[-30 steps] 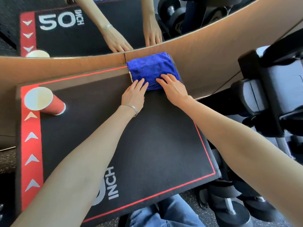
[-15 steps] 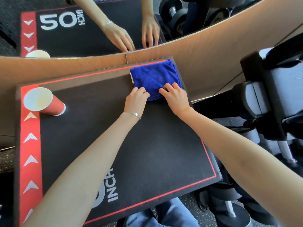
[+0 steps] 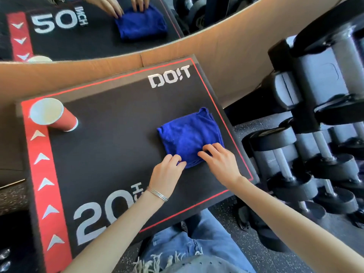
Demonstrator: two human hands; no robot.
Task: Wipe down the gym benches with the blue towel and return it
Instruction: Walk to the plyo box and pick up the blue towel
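I see the towel (image 3: 189, 134) lying on the desk (image 3: 110, 154), toward its right side and nearer the front edge than the back. It is a deep, saturated blue with a soft, napped surface, folded into a rough square of several layers. The far right corner pokes up in a small point, and the edges look loose and a little rumpled.

Both hands are on its near edge. The left hand (image 3: 167, 174) has its fingers (image 3: 175, 160) curled in, pinching the towel's near left corner. The right hand (image 3: 220, 162) has its fingers (image 3: 206, 154) bent over the near edge, gripping the cloth. A thin bangle (image 3: 157, 194) sits on the left wrist.

The desk top is black with a thin red border line. White letters at the far right read "DO!T". Near the front I read a large "20", with an "H" beside it partly hidden by the left forearm. A red band with white arrowheads runs down the left side, and a red cup (image 3: 53, 115) stands at its far end.

The mirror (image 3: 78, 42) behind shows the print reversed, reading like "50 INCH". Dumbbells (image 3: 295, 154) sit on a rack to the right.
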